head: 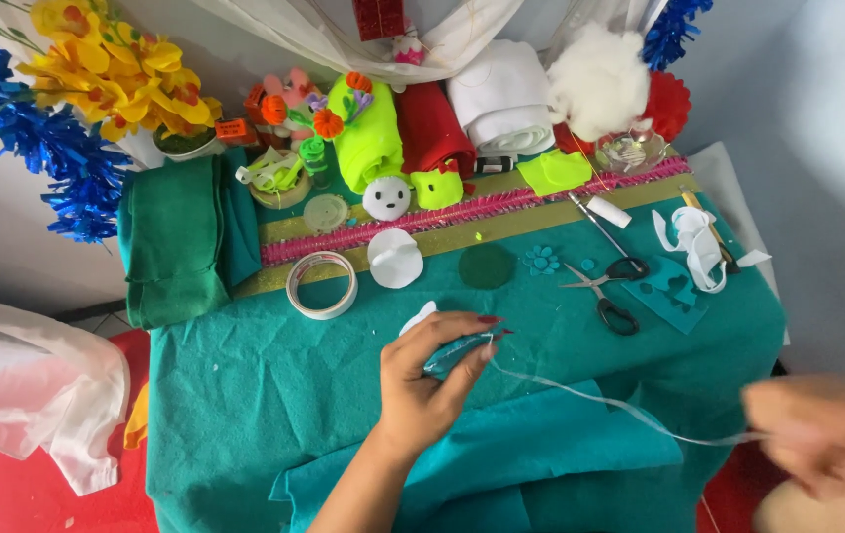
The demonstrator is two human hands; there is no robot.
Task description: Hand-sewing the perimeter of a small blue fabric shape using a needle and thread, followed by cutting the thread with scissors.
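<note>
Hands (432, 380) apart, ribbon (600, 400) taut

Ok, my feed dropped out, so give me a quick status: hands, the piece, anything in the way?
Left hand pinching small teal felt piece. Right hand blurred, pulling thread taut. Scissors lie beyond, clear.

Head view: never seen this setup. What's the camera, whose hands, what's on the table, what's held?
There is one picture only, from a camera worn on a person's head, looking down at their own bare hands. No machine is involved. The left hand pinches a small teal felt piece in a closed grip. A thin white ribbon runs from it to the right hand, which is blurred, so its grip cannot be judged. The table is covered with teal felt cloth. On it lie black-handled scissors, a tape roll, a dark green felt disc, folded green fabric and yellow artificial flowers.
</note>
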